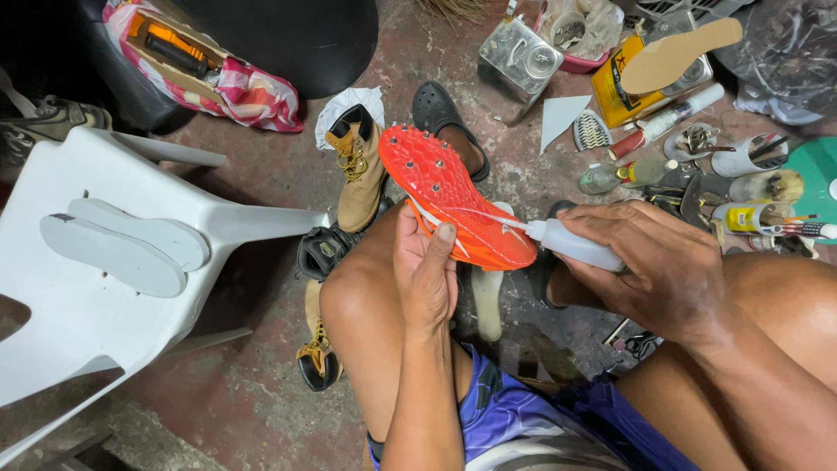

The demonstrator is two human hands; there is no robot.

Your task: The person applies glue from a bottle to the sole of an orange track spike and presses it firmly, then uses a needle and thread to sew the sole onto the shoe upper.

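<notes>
Orange spiked shoe point(453, 201) sits sole-up, pinched in the left hand point(425, 270), thumb pressing its edge so the seam faces up. Right hand point(663, 266) wraps closed around a white squeeze bottle point(575, 244), nozzle touching that seam beside the thumb.

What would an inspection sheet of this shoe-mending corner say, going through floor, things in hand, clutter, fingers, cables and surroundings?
Surface: stained concrete floor.
Job's things: orange spiked shoe, sole up; white squeeze bottle, nozzle at the sole's edge.
Clutter: tan boots, black clog, metal can, tubes and tools.
Fingers: left hand grips the shoe; right hand holds the bottle.
Cables: nothing seen.
Surroundings: white plastic chair bearing grey insoles.
</notes>
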